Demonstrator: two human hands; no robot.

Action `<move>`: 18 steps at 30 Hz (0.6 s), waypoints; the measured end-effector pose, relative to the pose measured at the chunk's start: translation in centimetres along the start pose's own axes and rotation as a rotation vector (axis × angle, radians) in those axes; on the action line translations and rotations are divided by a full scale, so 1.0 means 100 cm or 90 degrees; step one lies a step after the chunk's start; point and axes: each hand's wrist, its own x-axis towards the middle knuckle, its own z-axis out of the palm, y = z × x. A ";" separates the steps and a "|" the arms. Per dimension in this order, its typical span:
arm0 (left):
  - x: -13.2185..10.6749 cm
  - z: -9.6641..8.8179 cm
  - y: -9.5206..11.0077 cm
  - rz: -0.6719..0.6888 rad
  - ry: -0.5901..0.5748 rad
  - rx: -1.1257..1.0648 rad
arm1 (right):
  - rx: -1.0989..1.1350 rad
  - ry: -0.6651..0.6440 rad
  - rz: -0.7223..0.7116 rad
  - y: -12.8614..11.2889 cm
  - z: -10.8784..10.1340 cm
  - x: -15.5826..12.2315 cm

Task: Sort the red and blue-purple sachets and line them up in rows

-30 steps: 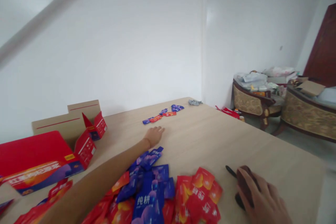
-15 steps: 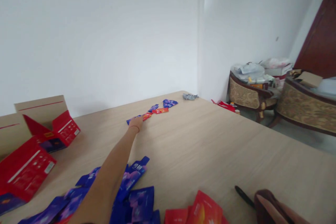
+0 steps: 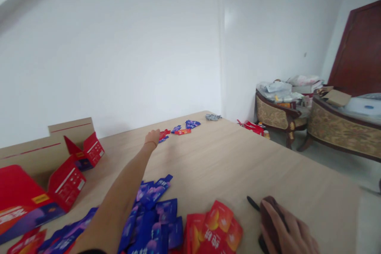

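My left arm reaches far across the wooden table (image 3: 238, 166). My left hand (image 3: 151, 137) is at the near end of a small row of sachets (image 3: 183, 129), and its fingers are closed on a red sachet (image 3: 163, 133) with a blue one just under it. A heap of blue sachets (image 3: 154, 222) and red sachets (image 3: 216, 226) lies close to me, under my forearm. My right hand (image 3: 287, 236) rests flat on a dark brown object (image 3: 268, 214) at the lower right, beside a black pen (image 3: 253, 203).
Open red cartons (image 3: 67, 180) and flat brown cardboard (image 3: 71, 129) sit at the left against the white wall. A grey scrap (image 3: 213, 117) lies at the far table corner. Two ornate armchairs (image 3: 339, 131) piled with clutter stand to the right, near a dark red door.
My left hand has stretched from mid-table to the far row of sachets and taken hold of a red one. The view has swung about. My right hand has stayed on the brown object.
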 end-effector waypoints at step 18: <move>-0.211 -0.100 0.027 0.359 0.026 -0.258 | -0.131 0.006 0.013 -0.053 -0.051 0.011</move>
